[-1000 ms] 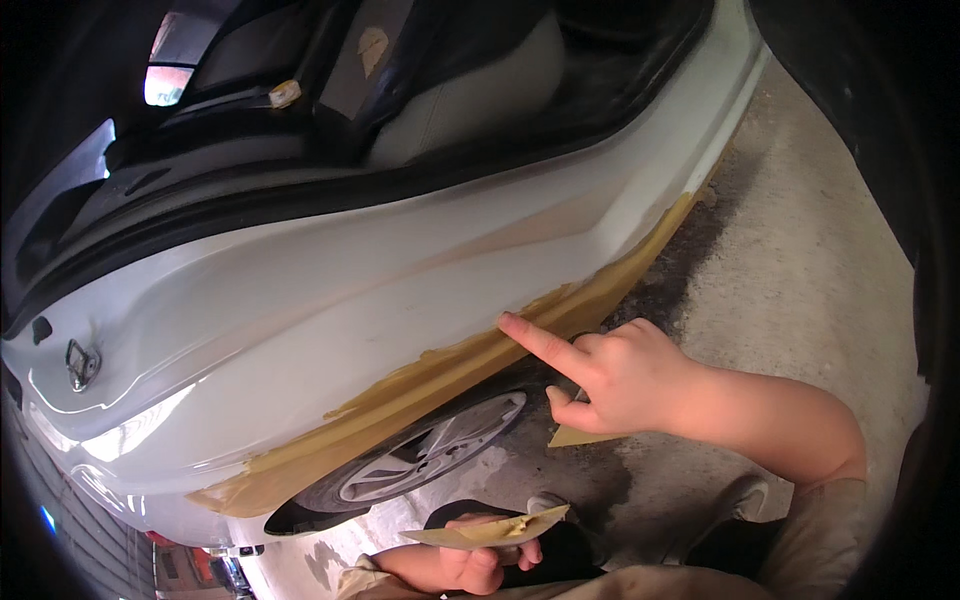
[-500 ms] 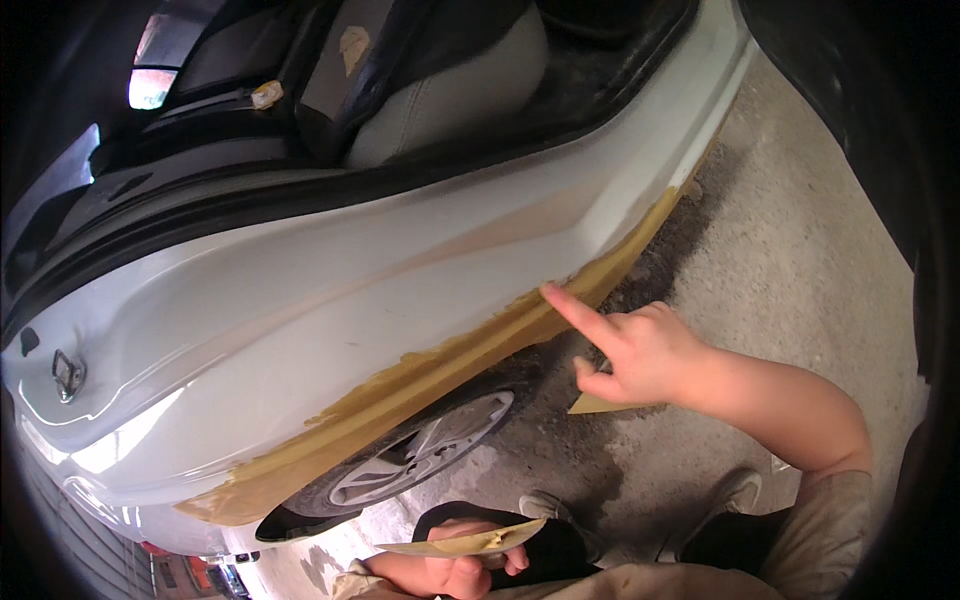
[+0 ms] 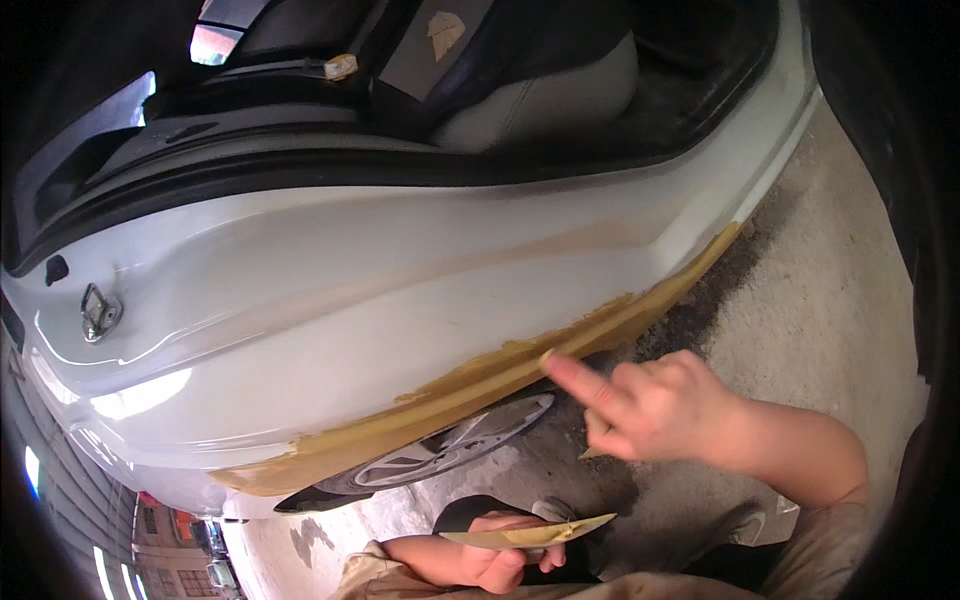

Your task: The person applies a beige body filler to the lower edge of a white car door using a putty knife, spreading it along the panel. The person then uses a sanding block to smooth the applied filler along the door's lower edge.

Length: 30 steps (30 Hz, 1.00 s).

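Note:
A yellow-brown coating [image 3: 677,293] with a ragged upper edge runs along the lower white car body [image 3: 420,290], above the wheel [image 3: 460,440]. My right hand [image 3: 655,405] has its index fingertip at the coating, apparently touching it, slightly blurred. Its other fingers are curled on a small flat yellow piece [image 3: 588,452], mostly hidden behind them. Low in the view, my left hand [image 3: 495,565] grips a thin flat card [image 3: 475,538] with yellowish paste on it, held roughly level.
An open doorway shows dark and grey seats [image 3: 535,95]; a metal latch loop [image 3: 98,315] is at left. Concrete floor [image 3: 800,300] lies right, with my shoes below. A dark panel [image 3: 865,180] edges the right. Building and vehicles appear far lower left.
My right fingertip went rightward along the coating's upper edge, then dropped lower onto it. The view has shifted, moving the car rightward in the picture. My left hand still holds the card.

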Available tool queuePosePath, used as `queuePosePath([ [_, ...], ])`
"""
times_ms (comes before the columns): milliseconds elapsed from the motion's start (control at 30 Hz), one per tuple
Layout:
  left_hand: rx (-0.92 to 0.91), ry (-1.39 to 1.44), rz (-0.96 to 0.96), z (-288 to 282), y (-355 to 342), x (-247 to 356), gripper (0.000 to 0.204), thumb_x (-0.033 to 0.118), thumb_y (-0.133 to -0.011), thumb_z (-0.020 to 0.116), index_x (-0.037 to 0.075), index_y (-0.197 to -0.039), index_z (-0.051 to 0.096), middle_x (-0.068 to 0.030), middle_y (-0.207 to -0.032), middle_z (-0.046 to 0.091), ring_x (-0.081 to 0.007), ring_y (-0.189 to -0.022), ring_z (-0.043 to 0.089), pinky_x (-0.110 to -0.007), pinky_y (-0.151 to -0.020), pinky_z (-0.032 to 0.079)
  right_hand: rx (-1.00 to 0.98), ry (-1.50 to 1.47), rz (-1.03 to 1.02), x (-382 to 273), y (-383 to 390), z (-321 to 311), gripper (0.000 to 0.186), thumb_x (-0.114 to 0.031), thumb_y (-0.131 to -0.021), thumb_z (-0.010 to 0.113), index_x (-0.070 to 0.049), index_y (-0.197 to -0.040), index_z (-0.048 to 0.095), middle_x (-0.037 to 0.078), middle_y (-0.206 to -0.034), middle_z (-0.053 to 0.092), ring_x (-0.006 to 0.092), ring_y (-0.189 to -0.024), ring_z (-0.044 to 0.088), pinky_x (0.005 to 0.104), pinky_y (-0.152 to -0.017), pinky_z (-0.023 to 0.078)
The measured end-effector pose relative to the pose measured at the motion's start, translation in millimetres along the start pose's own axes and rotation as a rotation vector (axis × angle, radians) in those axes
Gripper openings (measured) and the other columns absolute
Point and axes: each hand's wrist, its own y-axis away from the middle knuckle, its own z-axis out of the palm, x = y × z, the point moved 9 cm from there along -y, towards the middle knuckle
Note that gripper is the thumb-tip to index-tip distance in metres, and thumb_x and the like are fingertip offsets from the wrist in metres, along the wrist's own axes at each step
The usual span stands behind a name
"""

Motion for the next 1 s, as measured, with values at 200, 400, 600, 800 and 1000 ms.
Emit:
queuePosePath([
  [200,0.052,-0.006,0.069,-13,5,-3,0.065,0.054,-0.108,0.050,-0.007,-0.125,0.060,-0.0124,-0.088,0.070,-0.0160,-0.067,0.062,-0.028,-0.058,0.050,0.090,0.109,-0.093,-35,-40,-21,0.086,-0.026,-0.070,0.075,-0.032,-0.154,0.059,-0.004,-0.057,0.033,0.0100,-0.039,0.037,0.0273,-0.037,0.042],
  [400,0.033,-0.016,0.088,-12,14,-7,0.067,0.054,-0.108,0.049,-0.008,-0.131,0.060,-0.0129,-0.088,0.071,-0.0154,-0.066,0.062,-0.029,-0.057,0.051,-0.005,0.238,-0.036,-27,-38,-18,0.085,-0.025,-0.070,0.075,-0.029,-0.153,0.061,-0.004,-0.056,0.032,0.0100,-0.040,0.038,0.0269,-0.038,0.042],
  [600,0.048,-0.032,0.177,-9,14,-1,0.065,0.049,-0.109,0.050,-0.008,-0.136,0.059,-0.0132,-0.088,0.072,-0.0160,-0.064,0.063,-0.029,-0.056,0.051,0.005,0.171,-0.085,-39,-49,-30,0.083,-0.022,-0.071,0.074,-0.029,-0.153,0.061,-0.004,-0.057,0.033,0.0100,-0.040,0.038,0.0282,-0.039,0.044],
  [800,-0.002,-0.059,0.224,-1,6,12,0.064,0.048,-0.109,0.048,-0.010,-0.134,0.059,-0.0143,-0.087,0.072,-0.0155,-0.062,0.063,-0.029,-0.055,0.052,-0.020,0.215,-0.069,-40,-59,-25,0.082,-0.020,-0.071,0.074,-0.032,-0.152,0.061,-0.003,-0.059,0.034,0.0101,-0.041,0.037,0.0289,-0.040,0.045],
  [1000,0.003,-0.069,0.219,3,1,18,0.066,0.048,-0.110,0.044,-0.011,-0.132,0.060,-0.0129,-0.085,0.071,-0.0148,-0.060,0.061,-0.029,-0.054,0.051,0.005,0.194,-0.056,-34,-57,-36,0.082,-0.020,-0.068,0.074,-0.034,-0.148,0.064,-0.003,-0.060,0.034,0.0098,-0.042,0.037,0.0282,-0.040,0.044],
])
